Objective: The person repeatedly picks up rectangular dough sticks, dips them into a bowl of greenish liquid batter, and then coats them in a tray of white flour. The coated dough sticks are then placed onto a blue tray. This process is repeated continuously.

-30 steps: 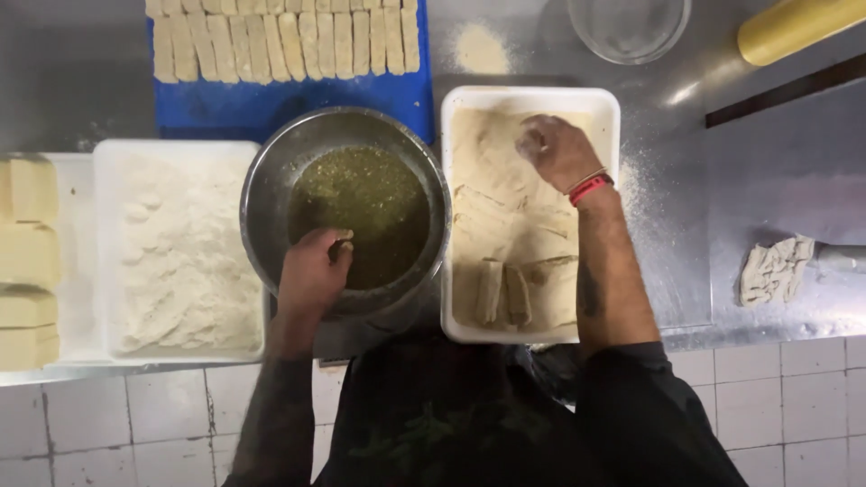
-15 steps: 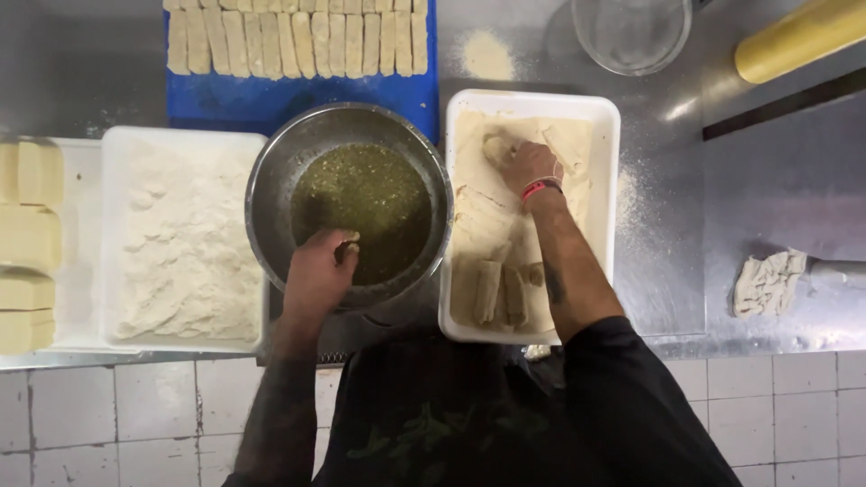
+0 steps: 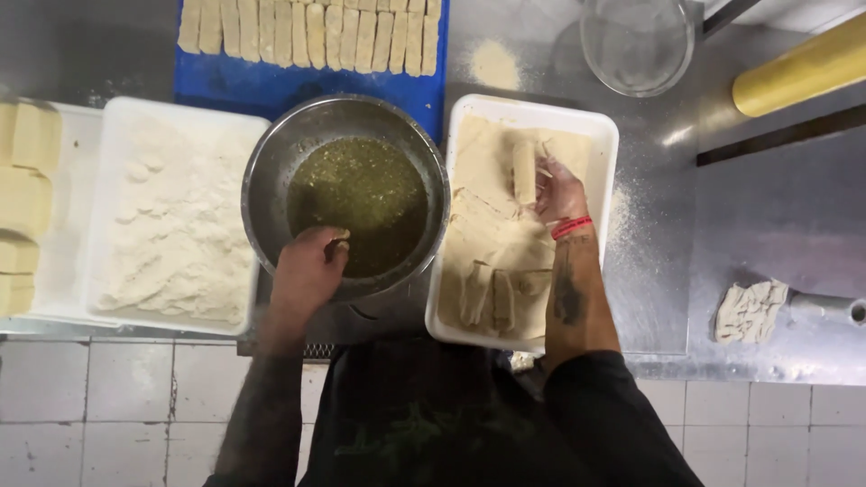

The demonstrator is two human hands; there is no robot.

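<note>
My left hand (image 3: 309,264) reaches into the big metal bowl (image 3: 271,162), fingers curled in tight at the edge of the green liquid (image 3: 361,198). I cannot tell if it holds anything. My right hand (image 3: 557,191) is inside the white tray of crumbs (image 3: 603,131), fingers closed around a crumb-covered stick (image 3: 524,169) near the tray's far end. More coated sticks (image 3: 492,296) lie at the near end. The stick is pale and long. A white tray of flour (image 3: 171,225) sits left of the bowl. Everything stands on a shiny metal counter (image 3: 776,216). Coated sticks in a row (image 3: 311,34) lie on a blue board (image 3: 234,86) behind the bowl.
</note>
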